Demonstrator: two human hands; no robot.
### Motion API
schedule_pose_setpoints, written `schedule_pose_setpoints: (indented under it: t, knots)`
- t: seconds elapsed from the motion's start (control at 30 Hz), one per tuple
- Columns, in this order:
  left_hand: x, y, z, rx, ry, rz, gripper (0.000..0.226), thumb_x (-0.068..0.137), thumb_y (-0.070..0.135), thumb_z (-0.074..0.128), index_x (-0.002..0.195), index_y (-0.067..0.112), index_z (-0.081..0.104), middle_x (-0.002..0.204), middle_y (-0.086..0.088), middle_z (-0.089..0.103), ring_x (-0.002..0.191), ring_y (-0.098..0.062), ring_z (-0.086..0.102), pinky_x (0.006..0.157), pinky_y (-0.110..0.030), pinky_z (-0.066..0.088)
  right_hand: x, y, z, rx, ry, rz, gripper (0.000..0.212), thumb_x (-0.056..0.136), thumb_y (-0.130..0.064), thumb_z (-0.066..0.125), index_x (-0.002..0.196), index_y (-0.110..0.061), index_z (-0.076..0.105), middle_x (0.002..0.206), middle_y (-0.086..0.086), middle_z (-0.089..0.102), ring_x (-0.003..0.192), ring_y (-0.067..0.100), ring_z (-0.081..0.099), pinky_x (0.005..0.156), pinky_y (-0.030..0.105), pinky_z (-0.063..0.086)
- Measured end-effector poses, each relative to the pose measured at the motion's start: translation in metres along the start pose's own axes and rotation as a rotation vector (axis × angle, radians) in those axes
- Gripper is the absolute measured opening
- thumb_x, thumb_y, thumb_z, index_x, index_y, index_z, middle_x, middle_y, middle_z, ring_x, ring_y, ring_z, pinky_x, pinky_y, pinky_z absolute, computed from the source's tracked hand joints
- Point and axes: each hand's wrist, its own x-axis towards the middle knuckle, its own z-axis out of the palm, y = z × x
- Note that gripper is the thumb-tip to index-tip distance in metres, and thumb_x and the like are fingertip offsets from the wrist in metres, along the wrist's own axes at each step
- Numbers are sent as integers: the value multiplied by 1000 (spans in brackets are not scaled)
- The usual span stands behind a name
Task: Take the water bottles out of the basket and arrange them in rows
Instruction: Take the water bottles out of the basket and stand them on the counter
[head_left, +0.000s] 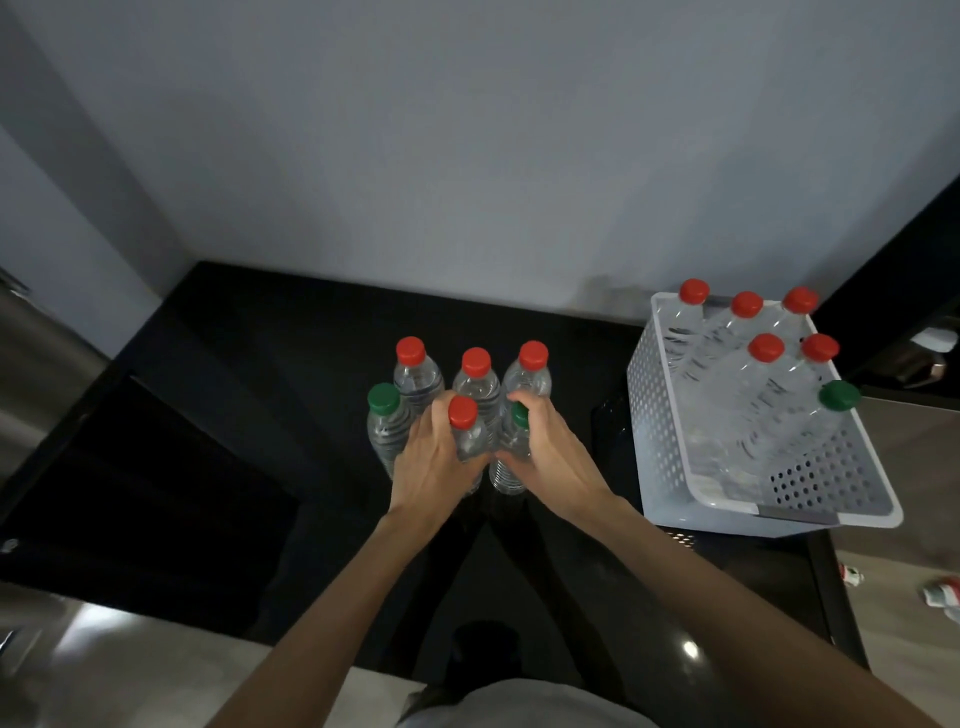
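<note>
Left hand (436, 457) grips red-capped bottle (467, 431); right hand (545, 452) grips green-capped bottle (514, 447); both upright on counter (260, 415).

No readable text on the water bottles (476, 387) or basket (655, 400).

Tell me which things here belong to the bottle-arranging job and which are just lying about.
Job: white basket, bottles inside it, bottles standing on the counter, left hand gripping a red-capped bottle, right hand gripping a green-capped bottle.
Lying about: red-and-white litter at far right, steel appliance at left.
</note>
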Motion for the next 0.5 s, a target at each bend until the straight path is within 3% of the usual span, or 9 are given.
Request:
schedule_pose_setpoints:
  t: [0.17,0.33,0.43,0.5]
  knots:
    - [-7,1,-5,47,53,7,83,83,39,73,141,29,14,141,-7,48,127,-18,53,91,-37,54,-2,1,-8,-105,-6,1,70,90,-27,64,143,-34,19,140,0,38,123,16,47,86,39,54]
    - [-9,14,-24,-44,211,75,68,87,30,69,140,25,25,134,-5,53,118,-14,58,86,-35,57,-9,-2,-28,-174,16,-61,68,92,-27,61,145,-38,22,138,-1,36,122,16,45,76,37,57]
    - [-9,29,-42,-36,283,104,57,91,28,66,138,20,35,130,-2,55,111,-6,53,79,-26,52,-12,-8,-52,-207,131,-112,59,90,-29,62,142,-30,34,133,-2,43,116,14,50,74,34,58]
    - [-8,43,-52,13,330,160,49,92,27,63,136,19,42,129,-2,55,111,-9,52,79,-25,46,-14,-13,-73,-188,219,-127,52,91,-29,60,140,-26,42,130,-3,47,114,13,52,78,30,55]
